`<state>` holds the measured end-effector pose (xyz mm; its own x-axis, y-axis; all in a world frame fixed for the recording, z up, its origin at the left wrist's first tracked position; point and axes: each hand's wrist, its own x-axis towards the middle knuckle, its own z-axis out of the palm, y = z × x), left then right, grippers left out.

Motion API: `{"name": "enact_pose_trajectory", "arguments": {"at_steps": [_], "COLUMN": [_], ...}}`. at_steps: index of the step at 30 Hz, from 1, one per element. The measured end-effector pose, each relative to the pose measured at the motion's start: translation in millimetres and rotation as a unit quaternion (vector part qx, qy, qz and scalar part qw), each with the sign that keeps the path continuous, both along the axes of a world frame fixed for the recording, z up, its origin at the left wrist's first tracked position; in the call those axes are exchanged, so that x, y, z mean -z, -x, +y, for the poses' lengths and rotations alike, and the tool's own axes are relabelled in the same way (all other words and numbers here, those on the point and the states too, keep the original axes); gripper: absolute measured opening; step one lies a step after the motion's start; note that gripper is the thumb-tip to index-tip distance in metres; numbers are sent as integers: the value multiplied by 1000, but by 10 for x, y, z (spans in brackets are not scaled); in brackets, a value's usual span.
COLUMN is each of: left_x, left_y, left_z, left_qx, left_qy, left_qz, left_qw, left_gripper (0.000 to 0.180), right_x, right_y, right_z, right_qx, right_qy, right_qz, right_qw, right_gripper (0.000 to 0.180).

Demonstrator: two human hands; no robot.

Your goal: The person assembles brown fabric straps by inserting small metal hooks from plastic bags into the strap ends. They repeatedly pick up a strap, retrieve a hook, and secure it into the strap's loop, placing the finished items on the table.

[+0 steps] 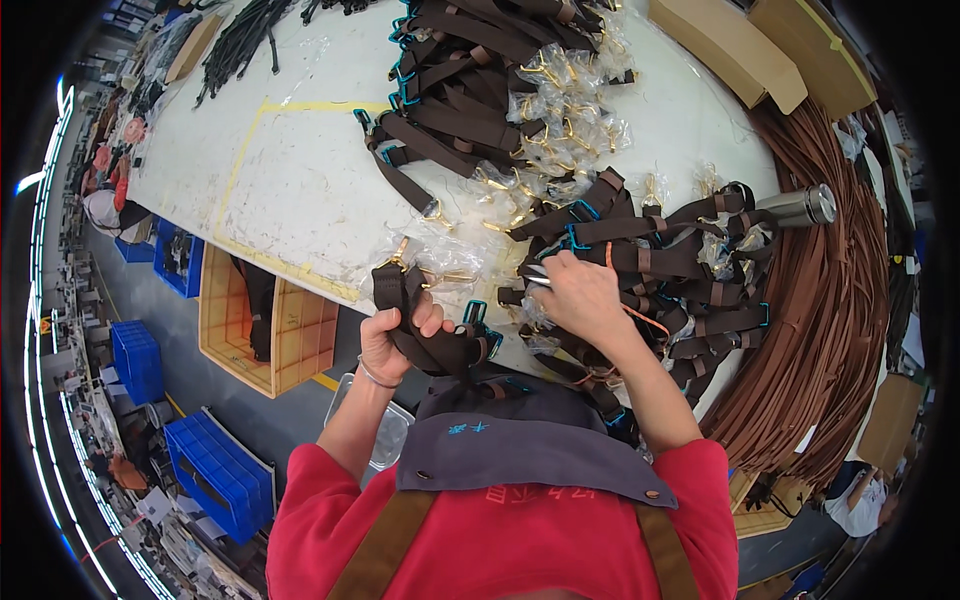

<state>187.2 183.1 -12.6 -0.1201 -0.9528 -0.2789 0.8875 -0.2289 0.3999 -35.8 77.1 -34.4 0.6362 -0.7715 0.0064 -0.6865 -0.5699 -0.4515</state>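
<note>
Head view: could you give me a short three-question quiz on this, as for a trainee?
1. True or false: the left hand grips a bundle of brown straps.
2. What does the right hand hold? A scissors; B hammer; C cup.
3. What lies at the table's right edge beside the straps?

Key: 1 true. 2 A, small scissors, it seems. 3 A metal flask.
</note>
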Motion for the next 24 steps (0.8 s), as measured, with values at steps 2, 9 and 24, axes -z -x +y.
{"name": "enact_pose_trajectory", "arguments": {"at_steps": [2,9,24], "left_x": [8,225,309], "left_y": [-47,34,466], "left_z": [32,118,132], "left_qx": [14,37,71], "left_qy": [-6,-144,-113], "left_qz": [-63,-105,-13], "left_qw": [998,983,991], "left_gripper": [28,22,52], "right_x": [-9,373,-162], "right_y": [197,451,-243], "right_z": [-35,-19,734], "right_qx": [21,23,-113], "right_qy": [-45,-8,35], "right_qz": [101,99,-132], "right_qw": [994,995,984], "right_gripper": [31,23,18]}}
